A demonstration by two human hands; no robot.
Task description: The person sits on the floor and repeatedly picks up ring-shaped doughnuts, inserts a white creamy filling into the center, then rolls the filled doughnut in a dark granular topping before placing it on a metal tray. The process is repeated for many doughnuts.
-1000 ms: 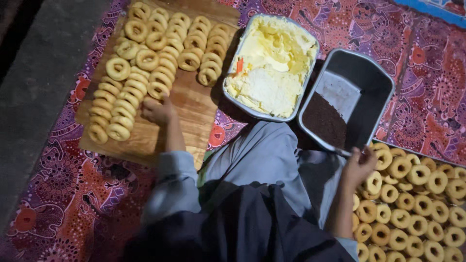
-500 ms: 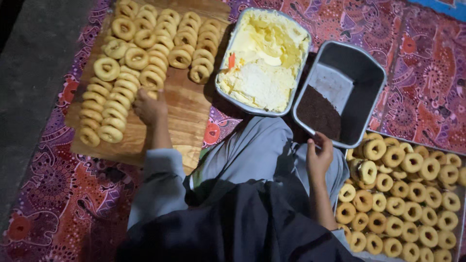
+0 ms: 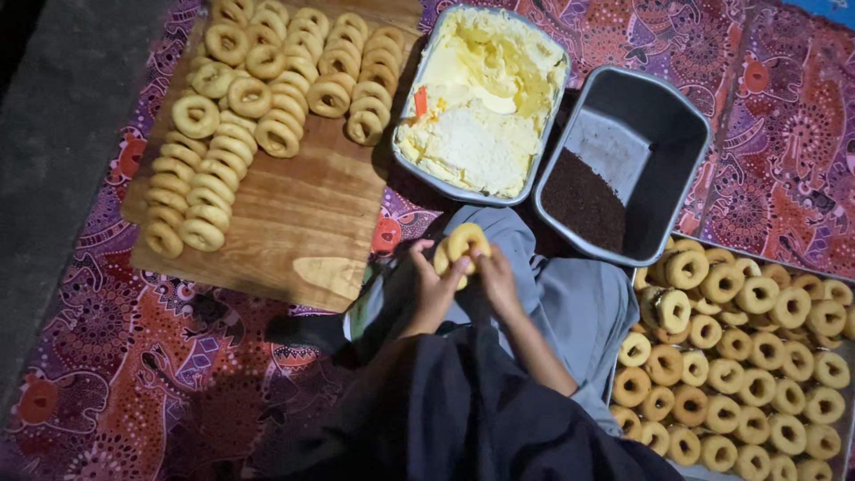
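Both hands (image 3: pixel 465 278) meet, fingers closed

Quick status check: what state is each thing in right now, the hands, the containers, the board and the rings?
Left hand: closed on the ring pastry.
Right hand: closed on the same ring pastry.
Ring pastry: held up over the lap, between both hands.
Wooden board: partly covered with rows of rings, near end bare.
Cream tub: open, nearly full.
Grey tub: open, a little dark sprinkle at one end.
Tray of rings: crowded with rings.
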